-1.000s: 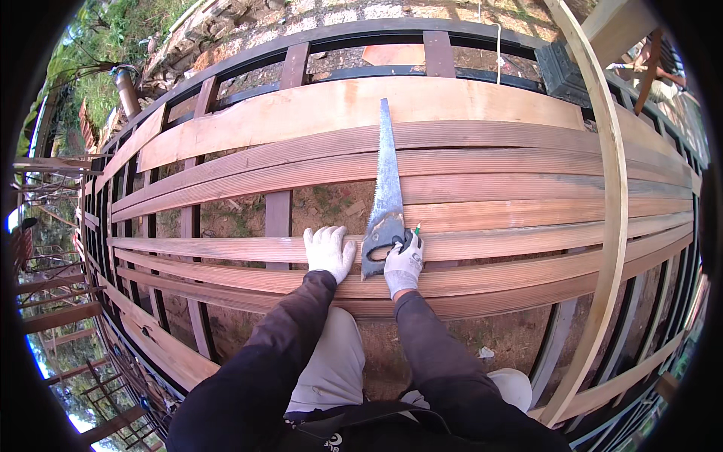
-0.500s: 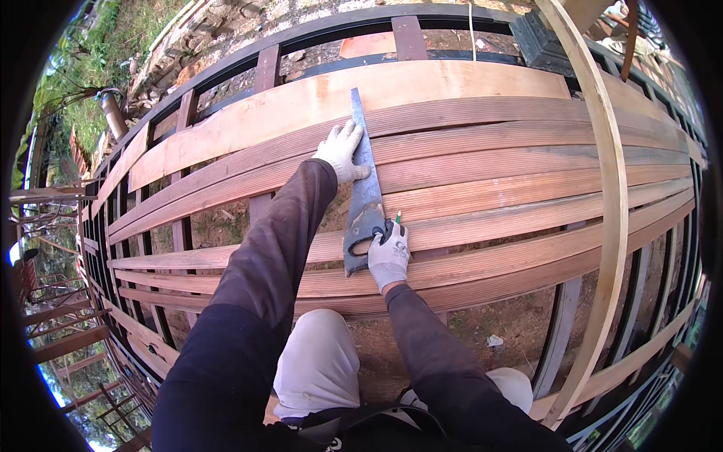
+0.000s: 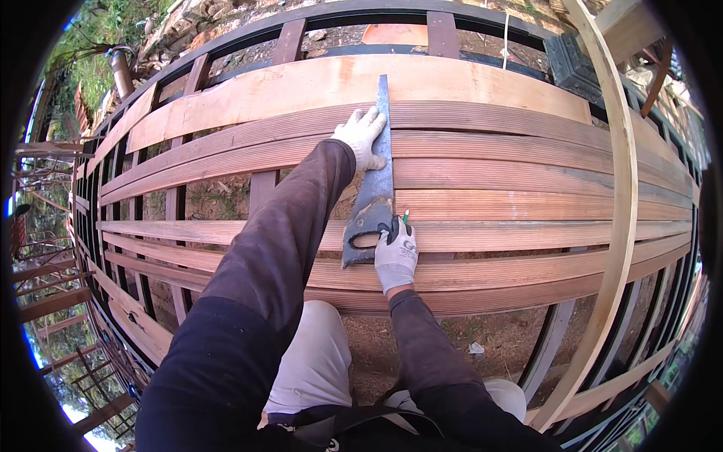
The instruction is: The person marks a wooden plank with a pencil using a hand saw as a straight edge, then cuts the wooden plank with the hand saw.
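Observation:
A handsaw (image 3: 382, 177) with a grey metal blade and a dark handle lies across the reddish-brown grooved planks (image 3: 512, 177), its narrow tip on a paler, wider board (image 3: 301, 87). My left hand (image 3: 363, 137), in a white glove, rests on the blade with its fingers spread. My right hand (image 3: 397, 256), in a grey glove with dark fingertips, is closed on a green pencil (image 3: 406, 216) and touches the saw's handle. The pencil's tip shows beside the blade's right edge. Several middle planks have their left ends at or under the blade; which one I cannot tell.
A long light timber (image 3: 619, 188) stands across the planks on the right. Dark metal framing (image 3: 557, 324) supports the planks, with soil showing through the gaps. A dark post base (image 3: 572, 66) is at the far right. My knee (image 3: 316, 354) is near the front plank.
The view has turned slightly, so the planks, saw and hands sit differently in it. Both hands stay at the saw, the pencil still in my right hand beside the blade.

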Demonstrator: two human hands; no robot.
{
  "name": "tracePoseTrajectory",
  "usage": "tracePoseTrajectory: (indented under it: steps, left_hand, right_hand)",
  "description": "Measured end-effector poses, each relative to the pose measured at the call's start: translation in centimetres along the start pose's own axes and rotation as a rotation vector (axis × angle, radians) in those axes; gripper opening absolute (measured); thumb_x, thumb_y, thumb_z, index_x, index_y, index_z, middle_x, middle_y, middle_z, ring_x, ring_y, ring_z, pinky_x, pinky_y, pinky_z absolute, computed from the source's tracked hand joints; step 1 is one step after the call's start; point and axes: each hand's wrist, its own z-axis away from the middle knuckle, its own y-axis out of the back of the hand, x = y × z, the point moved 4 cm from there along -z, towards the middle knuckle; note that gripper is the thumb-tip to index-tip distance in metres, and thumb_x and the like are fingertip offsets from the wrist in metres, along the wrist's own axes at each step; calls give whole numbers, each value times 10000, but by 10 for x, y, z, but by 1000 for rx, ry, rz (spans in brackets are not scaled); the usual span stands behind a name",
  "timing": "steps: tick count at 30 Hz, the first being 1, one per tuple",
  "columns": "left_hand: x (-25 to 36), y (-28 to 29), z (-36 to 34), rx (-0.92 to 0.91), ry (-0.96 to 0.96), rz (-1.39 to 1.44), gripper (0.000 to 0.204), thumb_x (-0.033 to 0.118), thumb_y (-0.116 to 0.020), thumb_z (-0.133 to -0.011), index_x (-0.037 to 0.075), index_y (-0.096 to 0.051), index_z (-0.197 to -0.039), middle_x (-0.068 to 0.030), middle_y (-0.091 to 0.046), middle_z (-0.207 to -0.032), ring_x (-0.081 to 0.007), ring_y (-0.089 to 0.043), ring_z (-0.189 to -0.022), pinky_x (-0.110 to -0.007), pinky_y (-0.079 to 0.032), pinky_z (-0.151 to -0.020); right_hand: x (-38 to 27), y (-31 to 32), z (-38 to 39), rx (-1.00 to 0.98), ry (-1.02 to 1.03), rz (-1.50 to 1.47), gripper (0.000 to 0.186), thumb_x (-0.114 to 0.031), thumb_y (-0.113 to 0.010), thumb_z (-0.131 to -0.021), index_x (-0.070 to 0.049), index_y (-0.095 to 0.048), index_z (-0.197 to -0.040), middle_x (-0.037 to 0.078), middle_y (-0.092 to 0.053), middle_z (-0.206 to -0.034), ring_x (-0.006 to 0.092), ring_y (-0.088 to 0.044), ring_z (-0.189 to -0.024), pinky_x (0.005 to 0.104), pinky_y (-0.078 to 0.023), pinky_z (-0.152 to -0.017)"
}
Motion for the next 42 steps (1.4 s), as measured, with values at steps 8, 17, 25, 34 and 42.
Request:
tracePoseTrajectory:
  steps: [8, 17, 25, 34, 42]
  left_hand:
    - [4, 1, 2, 37, -4, 7, 1070, 459, -870, -717, 168, -335, -1597, -109, -306, -1671, -404, -307, -1509, -613, -402, -1122]
    - [7, 13, 10, -26, 8, 63, 1052, 381, -850, -746, 111, -310, -1607, -168, -270, -1681, -446, -261, -1529, -621, -371, -1154]
    - [10, 11, 3, -22, 10, 83, 1063, 351, -854, -744, 112, -297, -1617, -152, -273, -1683, -432, -263, -1534, -613, -367, -1160]
    - [5, 12, 4, -45, 36, 72, 1108, 360, -860, -739, 113, -258, -1636, -120, -281, -1677, -427, -284, -1521, -625, -391, -1110]
    - [2, 5, 3, -33, 42, 68, 1124, 350, -874, -737, 116, -249, -1642, -116, -277, -1680, -430, -274, -1526, -620, -388, -1109]
  right_hand:
    - [7, 2, -2, 92, 32, -86, 453, -210, -669, -943, -28, -617, -1354, 225, -622, -1233, 411, -657, -1128, 490, -545, -941]
    - [-28, 65, -38, 115, 238, 147, 351, -143, -615, -957, -62, -678, -1293, 214, -697, -1157, 394, -701, -1010, 471, -566, -874]
    - [-68, 65, -195, -27, 325, -3, 409, -114, -564, -976, -88, -593, -1383, 219, -736, -1076, 404, -718, -978, 514, -555, -860]
    - [-108, 38, -250, 85, 480, 264, 304, -281, -497, -1028, -80, -638, -1209, 237, -728, -1076, 434, -701, -1002, 539, -541, -869]
    - [-109, 34, -252, 104, 455, 302, 309, -295, -505, -1022, -76, -656, -1180, 232, -731, -1072, 431, -702, -1005, 528, -546, -876]
